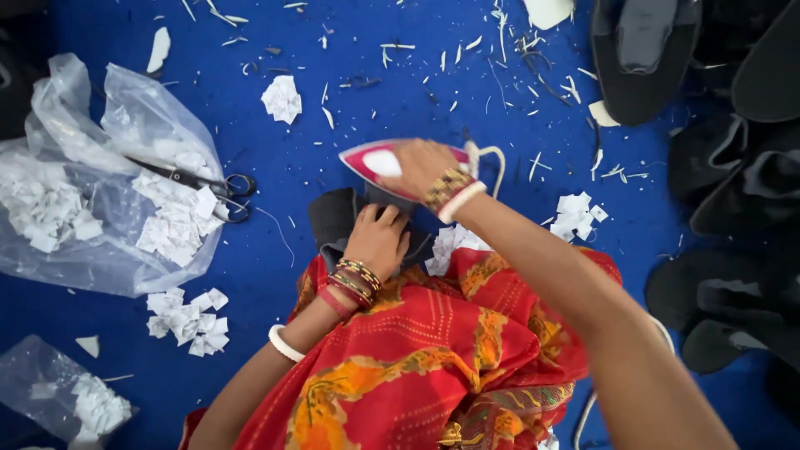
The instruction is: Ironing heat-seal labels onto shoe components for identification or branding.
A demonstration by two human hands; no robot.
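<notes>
Fingers of the right hand (421,167) wrapped over the handle of a red-and-white iron (379,162), closed tight on it; sole faces down onto a dark fabric piece (333,218). Left hand (379,237) lies flat on that same piece just behind the iron, fingers spread and slightly curled, pressing rather than gripping — judged to be pinning the cloth so it stays smooth under the iron. Fabric piece sits on the blue floor covering (275,275), right at the edge of the person's red-and-orange draped lap (433,350). Iron's pale cord (492,162) loops off beside the right wrist.

Surroundings: clear plastic bag (75,167) toward the left edge of the floor covering, part full of small white labels (179,221), more spilling from its mouth. Black-handled scissors (204,182) lie across the bag's opening, well apart from both hands. Loose label heaps: one near the left forearm (187,315), one ahead of the iron (282,98), one right of the right forearm (577,212), one tucked against the lap (450,243). Second smaller bag (58,396) at the lower left corner. Stacked dark moulded pieces (725,167) fill the right edge; exact kind cannot be told. White trimmings scattered over the far side.

Obstructions: nothing between hands and cloth; cord and the lap-side label heap crowd the iron closest.
</notes>
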